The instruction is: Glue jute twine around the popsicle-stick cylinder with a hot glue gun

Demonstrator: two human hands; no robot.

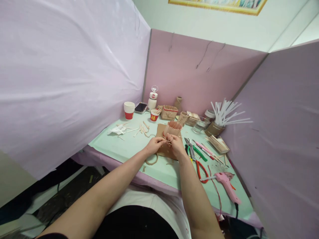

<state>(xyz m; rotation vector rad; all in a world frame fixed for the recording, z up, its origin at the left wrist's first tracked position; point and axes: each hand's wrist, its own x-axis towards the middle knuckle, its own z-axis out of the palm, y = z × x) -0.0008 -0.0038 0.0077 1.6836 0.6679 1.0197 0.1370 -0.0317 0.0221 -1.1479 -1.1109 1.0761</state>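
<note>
Tan cord (170, 140) is pinched in a narrow grip by left hand (155, 145) and right hand (176, 146), over the brown board (160, 129); shaping its loop seems the step in hand, and the next move calls for steady tension.

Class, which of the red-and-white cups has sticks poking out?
The single, gold-marked cup, right of the stacked cups. Wooden sticks rise from its mouth; none show in the stack.
</note>
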